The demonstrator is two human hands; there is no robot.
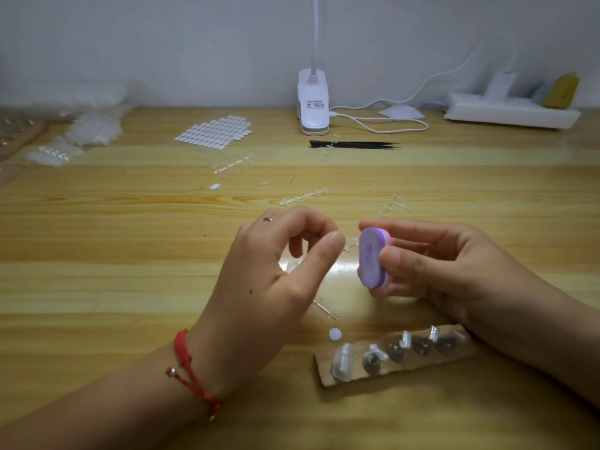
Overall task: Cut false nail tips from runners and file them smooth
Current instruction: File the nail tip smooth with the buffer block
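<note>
Curls the left hand (276, 271) over the desk (130, 254) with thumb tip against forefinger, contents of that pinch impossible to tell, and grips a purple file block (372, 258) upright in the right hand (438, 267), just behind a cardboard strip (326, 375) carrying clear nail tips (341, 362).

The scene is dimly and evenly lit; a pale glare patch is cast on the surface (113, 254) near centre. Edges are bowed by wide-angle distortion, and the far background is softly blurred
</note>
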